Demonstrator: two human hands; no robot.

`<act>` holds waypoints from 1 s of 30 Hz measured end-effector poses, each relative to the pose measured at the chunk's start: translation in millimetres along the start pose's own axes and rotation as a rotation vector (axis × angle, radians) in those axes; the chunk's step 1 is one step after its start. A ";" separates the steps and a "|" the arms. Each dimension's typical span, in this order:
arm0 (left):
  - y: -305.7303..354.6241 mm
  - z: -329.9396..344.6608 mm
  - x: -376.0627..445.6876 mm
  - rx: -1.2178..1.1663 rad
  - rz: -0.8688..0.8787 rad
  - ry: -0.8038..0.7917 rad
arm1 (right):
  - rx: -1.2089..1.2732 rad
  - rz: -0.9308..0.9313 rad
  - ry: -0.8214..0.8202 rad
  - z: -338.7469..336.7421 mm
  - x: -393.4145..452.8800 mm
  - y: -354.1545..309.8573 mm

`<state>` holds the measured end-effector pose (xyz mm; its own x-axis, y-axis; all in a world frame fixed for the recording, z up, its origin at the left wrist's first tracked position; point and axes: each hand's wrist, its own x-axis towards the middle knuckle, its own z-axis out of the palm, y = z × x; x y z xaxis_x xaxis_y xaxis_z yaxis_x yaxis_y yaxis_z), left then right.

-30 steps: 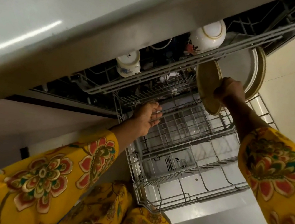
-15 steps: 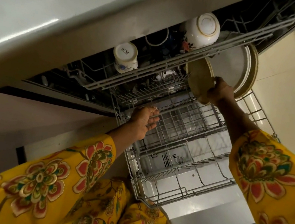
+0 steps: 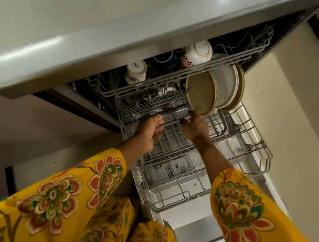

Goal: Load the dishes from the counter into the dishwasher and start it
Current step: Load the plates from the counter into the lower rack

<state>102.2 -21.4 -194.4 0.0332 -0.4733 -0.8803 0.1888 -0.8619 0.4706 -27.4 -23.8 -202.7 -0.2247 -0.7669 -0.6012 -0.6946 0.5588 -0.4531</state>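
The round tan ceramic plate (image 3: 201,93), stiff, breakable and probably slippery, stands in the grey wire lower rack (image 3: 205,170), best gripped at its rim; left hand (image 3: 149,130) fingers loose, right hand (image 3: 194,126) fingers curl at the rack wires below it.

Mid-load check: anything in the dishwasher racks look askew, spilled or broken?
Nothing stands out. The tan round plate and the white plates behind it stand on edge in the lower wire rack; two white cups sit upside down in the upper rack. No spill or breakage shows.

Yellow floral sleeves (image 3: 245,209), tan plate (image 3: 201,93)
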 end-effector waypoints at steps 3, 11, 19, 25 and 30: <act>-0.5 -11.2 -24.6 -0.051 0.023 -0.006 | 0.019 -0.032 -0.017 -3.6 -35.2 -14.8; -1.6 -52.7 -112.5 -0.189 0.132 0.033 | 0.029 -0.140 -0.022 -13.8 -132.7 -52.4; 3.2 -112.0 -195.1 -0.323 0.266 0.064 | 0.057 -0.245 -0.062 -1.3 -215.1 -110.6; 13.0 -181.8 -238.4 -0.444 0.332 0.118 | 0.072 -0.383 -0.095 37.8 -265.0 -162.8; 15.9 -261.2 -266.7 -0.544 0.414 0.203 | 0.059 -0.474 -0.181 81.8 -305.0 -217.1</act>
<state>352.7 138.7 32.0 0.3799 -0.6538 -0.6544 0.5823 -0.3806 0.7184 247.8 114.7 25.1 0.2317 -0.8764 -0.4222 -0.6503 0.1833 -0.7372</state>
